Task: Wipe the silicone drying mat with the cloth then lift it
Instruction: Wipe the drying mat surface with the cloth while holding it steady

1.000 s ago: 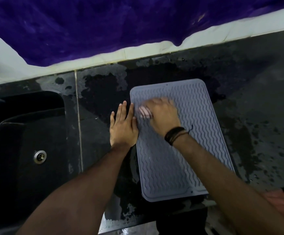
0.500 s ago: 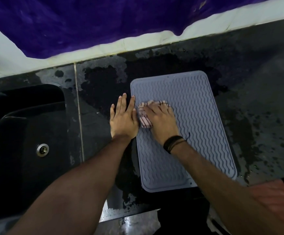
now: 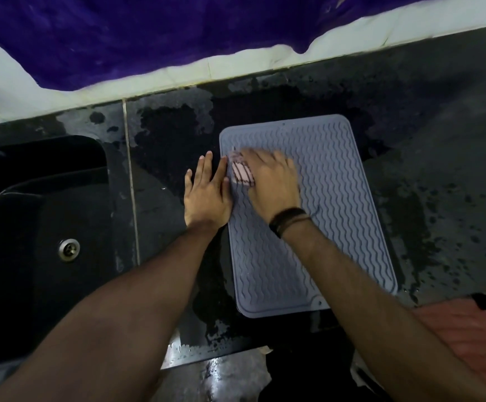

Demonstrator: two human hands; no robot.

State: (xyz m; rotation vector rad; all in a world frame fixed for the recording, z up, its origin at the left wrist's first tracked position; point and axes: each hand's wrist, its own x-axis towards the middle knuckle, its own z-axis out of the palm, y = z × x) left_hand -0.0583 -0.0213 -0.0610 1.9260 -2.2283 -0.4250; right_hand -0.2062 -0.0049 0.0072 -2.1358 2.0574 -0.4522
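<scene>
The right hand presses the cloth flat on the mat in mid frame. The mat's long side runs up and down, mostly below it. The left hand lies flat and open, holding down the mat's left edge.

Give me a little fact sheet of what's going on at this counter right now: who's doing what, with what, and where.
Setting: dark wet countertop with a black sink on the left
Mat: grey silicone drying mat with wavy ridges, lying flat on the countertop
Cloth: pink striped cloth near the mat's left edge
Right hand: pressing the cloth onto the mat; blurred
Left hand: flat, fingers spread, at the mat's left edge
Stage: wiping; mat not yet lifted
</scene>
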